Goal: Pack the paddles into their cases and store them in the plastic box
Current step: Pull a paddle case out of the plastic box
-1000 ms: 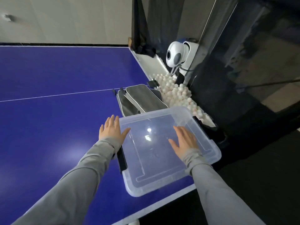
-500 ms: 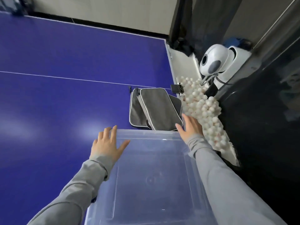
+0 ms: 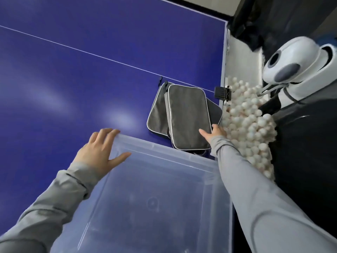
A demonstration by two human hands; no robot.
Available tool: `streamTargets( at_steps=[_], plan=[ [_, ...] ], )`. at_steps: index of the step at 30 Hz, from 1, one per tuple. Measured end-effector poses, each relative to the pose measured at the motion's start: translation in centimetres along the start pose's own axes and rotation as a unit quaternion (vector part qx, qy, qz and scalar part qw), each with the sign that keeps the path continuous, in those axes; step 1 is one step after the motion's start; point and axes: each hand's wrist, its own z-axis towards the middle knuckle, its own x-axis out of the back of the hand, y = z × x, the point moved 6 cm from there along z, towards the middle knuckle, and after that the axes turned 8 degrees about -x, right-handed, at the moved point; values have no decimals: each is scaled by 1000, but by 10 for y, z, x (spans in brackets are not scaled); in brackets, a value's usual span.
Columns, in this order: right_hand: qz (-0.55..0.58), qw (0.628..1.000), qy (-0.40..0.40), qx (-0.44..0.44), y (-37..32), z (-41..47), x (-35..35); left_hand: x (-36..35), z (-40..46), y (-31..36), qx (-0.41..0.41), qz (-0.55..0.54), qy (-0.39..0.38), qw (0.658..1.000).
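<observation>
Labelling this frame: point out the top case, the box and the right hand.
Top case (image 3: 188,115), head view, middle of its grey face.
Box (image 3: 164,152), head view, far rim.
Right hand (image 3: 216,132), head view, back of the hand.

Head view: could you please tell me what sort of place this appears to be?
Probably a table tennis practice room: a blue table with a white line, a heap of white balls beside it, and a white ball-feeding machine.

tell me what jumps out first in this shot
The heap of white balls spilling along the table's right edge, under the white ball machine. Beside them lie stacked grey cases; the right hand reaches the top one, while the left hand rests on the clear box.
</observation>
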Motion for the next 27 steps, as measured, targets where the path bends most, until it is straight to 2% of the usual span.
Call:
streamTargets(
  at_steps=[5, 12, 20, 27],
  plan=[
    [62, 997, -26, -34, -8, 22, -7, 4, 0, 4, 8, -5, -16, 1000],
    [123, 992, -4, -41, -19, 35, -7, 5, 1, 3, 11, 0, -22, 1000],
    [209, 977, 39, -3, -32, 31, 16, 6, 0, 4, 6, 3, -22, 1000],
    [336, 935, 97, 52, -57, -3, 46, 2, -1, -2, 7, 10, -8, 1000]
  ],
)
